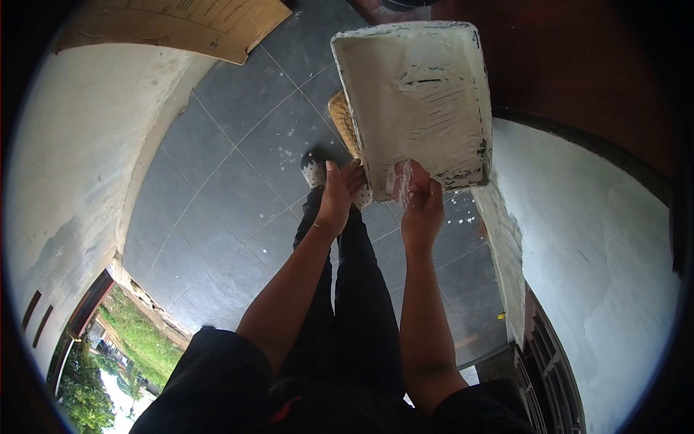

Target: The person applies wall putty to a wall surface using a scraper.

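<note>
A large paint tray (419,94), coated in pale dried and wet paint with dark scuffs, stands at the upper centre right. My right hand (421,206) is closed around a pinkish, paint-smeared object (400,182) at the tray's near edge; what it is exactly I cannot make out. Just left of the tray's lower left corner is my left hand (340,192), its fingers stretched out and apart, with nothing in it. A tan woven object (341,123) shows partly behind the tray's left edge.
Grey floor tiles (231,173) carry white paint spots. A pale wall (87,159) rises at the left, another wall (600,224) at the right. Flattened cardboard (181,25) lies at the upper left. My feet in spotted socks (313,173) are below my hands.
</note>
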{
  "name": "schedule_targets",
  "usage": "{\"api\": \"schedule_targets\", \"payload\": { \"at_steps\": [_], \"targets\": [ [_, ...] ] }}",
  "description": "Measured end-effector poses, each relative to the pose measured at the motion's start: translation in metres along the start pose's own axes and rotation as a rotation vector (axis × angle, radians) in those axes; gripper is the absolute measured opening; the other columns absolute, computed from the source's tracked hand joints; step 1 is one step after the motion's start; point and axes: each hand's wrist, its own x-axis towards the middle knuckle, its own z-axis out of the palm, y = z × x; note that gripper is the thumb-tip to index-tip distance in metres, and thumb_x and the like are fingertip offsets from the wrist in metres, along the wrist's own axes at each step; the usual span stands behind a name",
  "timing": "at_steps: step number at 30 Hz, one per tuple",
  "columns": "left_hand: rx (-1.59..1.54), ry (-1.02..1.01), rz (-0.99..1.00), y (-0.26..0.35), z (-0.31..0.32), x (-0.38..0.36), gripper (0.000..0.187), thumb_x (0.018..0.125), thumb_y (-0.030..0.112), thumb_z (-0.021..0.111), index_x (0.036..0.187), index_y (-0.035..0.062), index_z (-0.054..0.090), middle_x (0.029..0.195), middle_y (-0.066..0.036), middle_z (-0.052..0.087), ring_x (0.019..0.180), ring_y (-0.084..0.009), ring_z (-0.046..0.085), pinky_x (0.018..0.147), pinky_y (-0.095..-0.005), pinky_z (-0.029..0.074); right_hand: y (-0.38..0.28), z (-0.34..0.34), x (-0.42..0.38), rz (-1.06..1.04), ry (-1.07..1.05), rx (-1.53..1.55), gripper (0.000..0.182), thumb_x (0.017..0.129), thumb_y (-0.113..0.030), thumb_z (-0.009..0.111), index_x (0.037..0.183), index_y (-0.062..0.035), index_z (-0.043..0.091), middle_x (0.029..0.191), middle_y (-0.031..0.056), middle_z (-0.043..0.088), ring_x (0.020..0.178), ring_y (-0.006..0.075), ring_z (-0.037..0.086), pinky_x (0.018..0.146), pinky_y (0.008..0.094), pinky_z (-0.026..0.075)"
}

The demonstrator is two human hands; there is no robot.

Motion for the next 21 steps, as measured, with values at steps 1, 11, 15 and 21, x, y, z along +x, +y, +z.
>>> {"api": "schedule_targets", "payload": {
  "at_steps": [1, 11, 15, 21],
  "targets": [
    [0.000, -0.002, 0.000, 0.000, 0.000, 0.000, 0.106, 0.093, 0.080, 0.020, 0.150, -0.0085, 0.030, 0.150, -0.025, 0.041, 0.140, -0.0339, 0.041, 0.120, -0.0424, 0.025, -0.005, -0.001, 0.000, 0.000, 0.002, -0.001, 0.020, 0.095, -0.008, 0.057, 0.114, -0.0008, 0.057, 0.094, 0.0168, 0.069, 0.084, 0.0323, 0.069, 0.075, 0.0396, 0.052],
    [-0.049, -0.003, -0.012, 0.005, 0.004, -0.001, 0.107, 0.093, 0.080, 0.023, 0.150, -0.0097, 0.029, 0.150, -0.025, 0.041, 0.140, -0.0328, 0.041, 0.120, -0.0425, 0.026, -0.018, 0.012, -0.007, -0.004, -0.093, -0.123, 0.022, 0.097, -0.012, 0.056, 0.117, -0.0040, 0.058, 0.097, 0.0200, 0.071, 0.089, 0.0382, 0.070, 0.074, 0.0430, 0.053],
    [-0.060, -0.017, -0.011, 0.004, 0.002, -0.001, 0.107, 0.093, 0.080, 0.024, 0.150, -0.0105, 0.029, 0.149, -0.026, 0.041, 0.140, -0.0328, 0.041, 0.120, -0.0422, 0.027, -0.012, 0.015, -0.009, -0.014, -0.054, -0.030, 0.020, 0.097, -0.011, 0.058, 0.116, -0.0038, 0.059, 0.096, 0.0179, 0.071, 0.087, 0.0342, 0.071, 0.074, 0.0392, 0.053],
    [-0.075, -0.017, -0.012, 0.004, 0.002, 0.000, 0.107, 0.093, 0.079, 0.023, 0.150, -0.0110, 0.029, 0.150, -0.026, 0.041, 0.140, -0.0331, 0.041, 0.120, -0.0424, 0.027, -0.010, 0.013, -0.006, -0.055, -0.100, 0.029, 0.022, 0.096, -0.009, 0.060, 0.117, -0.0035, 0.060, 0.093, 0.0150, 0.070, 0.083, 0.0284, 0.070, 0.075, 0.0375, 0.053]
  ]
}}
